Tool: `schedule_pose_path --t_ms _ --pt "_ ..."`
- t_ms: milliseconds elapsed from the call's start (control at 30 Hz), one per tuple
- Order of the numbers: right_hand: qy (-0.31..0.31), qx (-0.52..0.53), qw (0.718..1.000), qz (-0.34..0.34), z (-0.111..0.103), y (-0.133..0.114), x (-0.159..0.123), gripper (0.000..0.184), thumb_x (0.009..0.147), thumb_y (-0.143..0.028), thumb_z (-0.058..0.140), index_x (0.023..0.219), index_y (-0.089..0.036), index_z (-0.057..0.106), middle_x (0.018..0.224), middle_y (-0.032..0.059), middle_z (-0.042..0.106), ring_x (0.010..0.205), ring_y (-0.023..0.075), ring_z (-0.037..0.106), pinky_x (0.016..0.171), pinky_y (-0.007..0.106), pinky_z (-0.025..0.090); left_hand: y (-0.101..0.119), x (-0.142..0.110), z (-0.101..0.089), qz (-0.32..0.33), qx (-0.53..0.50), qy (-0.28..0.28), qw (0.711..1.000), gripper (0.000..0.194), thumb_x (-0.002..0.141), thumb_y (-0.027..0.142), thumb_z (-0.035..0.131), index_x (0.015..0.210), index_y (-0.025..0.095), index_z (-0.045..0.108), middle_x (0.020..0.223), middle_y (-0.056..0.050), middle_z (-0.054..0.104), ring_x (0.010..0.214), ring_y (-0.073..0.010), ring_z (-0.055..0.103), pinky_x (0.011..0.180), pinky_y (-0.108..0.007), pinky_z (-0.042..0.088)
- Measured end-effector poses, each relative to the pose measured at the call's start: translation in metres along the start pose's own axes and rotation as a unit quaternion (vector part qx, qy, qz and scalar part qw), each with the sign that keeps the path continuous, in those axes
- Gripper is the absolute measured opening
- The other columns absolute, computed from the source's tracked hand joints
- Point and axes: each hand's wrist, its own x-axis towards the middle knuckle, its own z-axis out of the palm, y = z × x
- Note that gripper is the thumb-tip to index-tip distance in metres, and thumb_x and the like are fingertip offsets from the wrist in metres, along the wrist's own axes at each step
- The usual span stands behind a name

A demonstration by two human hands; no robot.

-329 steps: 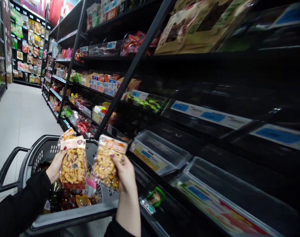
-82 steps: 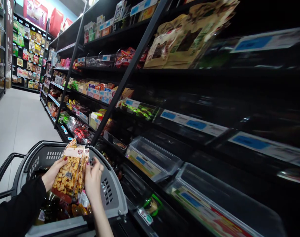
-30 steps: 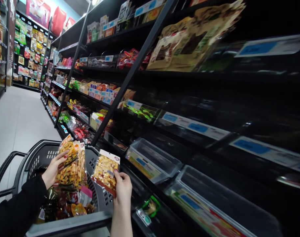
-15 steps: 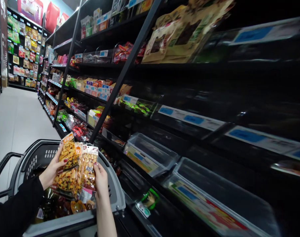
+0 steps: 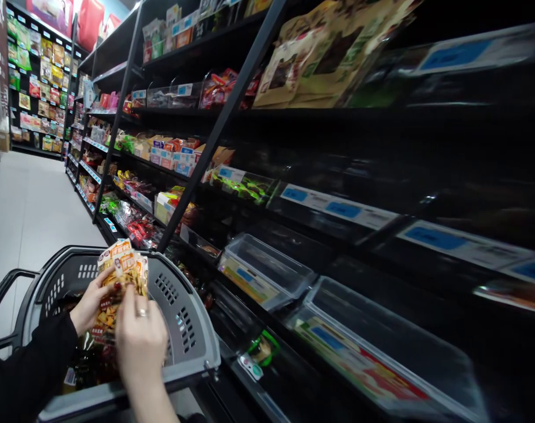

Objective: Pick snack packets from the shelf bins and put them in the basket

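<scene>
Left hand (image 5: pixel 89 305) closed on a stack of snack packets (image 5: pixel 129 269) by its left side; a red-nailed digit lies across the front, the other fingers partly hidden behind. Right hand (image 5: pixel 141 346) in front of the packets, back of the hand to the viewer, fingers bent toward the lower half of the stack. It is blurred; cannot tell whether its fingertips pinch a packet or only touch one. A ring (image 5: pixel 141 313) shows on one finger.

Packets stand roughly upright, fanned a little, printed tops leaning left, held over the open basket (image 5: pixel 183 352). Basket gray, walls slotted, black handle (image 5: pixel 3 294) out to the left. Dark, shiny bags (image 5: pixel 84 367) lie inside, partly covered by the hands. Black sleeve (image 5: pixel 24 370) on the left arm.

To the right, black shelving: clear bins (image 5: pixel 267 267) low down, brown paper bags (image 5: pixel 324 64) higher up, blue-and-white price tags (image 5: pixel 338 205) between. Pale floor (image 5: pixel 38 200) runs off left.
</scene>
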Motion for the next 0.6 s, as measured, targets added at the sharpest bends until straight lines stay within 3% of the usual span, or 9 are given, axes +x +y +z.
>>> schedule_pose_path --t_ms 67,133,200,267,367,467,500,600 --pt "-0.055 0.027 0.998 0.008 0.008 -0.020 0.001 0.026 0.081 -0.018 0.047 0.102 -0.010 0.060 0.077 0.0117 0.060 0.070 0.0240 0.050 0.066 0.038 0.040 -0.002 0.002 0.000 0.041 0.015 0.022 0.999 0.063 0.055 0.015 0.075 0.115 0.017 0.054 0.100 -0.009 0.066 0.098 -0.0286 0.057 0.082 -0.032 0.048" --pt "-0.092 0.076 0.992 0.026 0.012 -0.022 0.004 0.025 0.078 -0.017 0.050 0.099 -0.012 0.061 0.081 0.0112 0.061 0.076 0.0255 0.050 0.071 0.041 0.040 -0.003 0.004 0.000 0.048 0.014 0.021 0.999 0.054 0.054 0.014 0.074 0.106 0.016 0.059 0.097 -0.008 0.067 0.099 -0.0295 0.057 0.083 -0.033 0.048" --pt "-0.114 0.114 0.986 0.048 0.013 -0.009 0.009 0.031 0.075 -0.011 0.049 0.103 -0.019 0.060 0.091 0.0093 0.062 0.083 0.0260 0.049 0.075 0.043 0.038 -0.005 0.006 0.000 0.028 0.003 0.016 0.999 0.044 0.056 0.013 0.072 0.099 0.015 0.062 0.095 -0.009 0.067 0.098 -0.0302 0.057 0.083 -0.035 0.048" --pt "-0.120 0.127 0.977 0.122 0.012 0.013 0.013 0.041 0.073 -0.019 0.055 0.113 -0.022 0.055 0.109 0.0112 0.056 0.093 0.0305 0.048 0.077 0.047 0.037 -0.006 0.007 -0.001 0.016 -0.009 0.014 1.000 0.038 0.058 0.013 0.071 0.095 0.014 0.062 0.093 -0.010 0.067 0.095 -0.0304 0.058 0.083 -0.037 0.049" --pt "-0.177 0.211 0.918 0.284 0.018 0.041 0.013 0.074 0.059 -0.044 0.067 0.123 -0.013 0.046 0.115 0.0197 0.052 0.097 0.0363 0.049 0.079 0.049 0.038 -0.010 0.006 -0.003 0.025 -0.012 0.001 1.000 0.038 0.061 0.014 0.071 0.098 0.013 0.061 0.095 -0.011 0.067 0.092 -0.0294 0.060 0.082 -0.039 0.049" --pt "-0.251 0.346 0.832 0.354 0.030 0.049 0.007 0.072 0.061 -0.045 0.065 0.121 -0.011 0.045 0.102 0.0152 0.060 0.094 0.0293 0.056 0.081 0.039 0.042 -0.012 0.006 -0.006 0.024 0.011 0.017 0.999 0.043 0.062 0.017 0.071 0.103 0.013 0.058 0.098 -0.011 0.066 0.090 -0.0280 0.061 0.079 -0.038 0.050" --pt "-0.255 0.366 0.818 0.362 0.035 0.048 0.004 0.070 0.063 -0.044 0.064 0.121 -0.012 0.044 0.102 0.0133 0.061 0.095 0.0276 0.057 0.083 0.037 0.042 -0.012 0.007 -0.007 0.022 0.018 0.030 0.999 0.044 0.064 0.018 0.070 0.105 0.014 0.057 0.100 -0.011 0.065 0.091 -0.0276 0.061 0.079 -0.037 0.050" --pt "-0.220 0.387 0.812 0.378 0.045 0.040 -0.007 0.069 0.066 -0.040 0.062 0.126 -0.012 0.040 0.110 0.0130 0.058 0.103 0.0259 0.053 0.088 0.035 0.040 -0.008 0.008 -0.008 0.024 0.041 0.050 0.998 0.049 0.068 0.020 0.068 0.114 0.018 0.053 0.112 -0.010 0.060 0.096 -0.0265 0.058 0.079 -0.034 0.050"
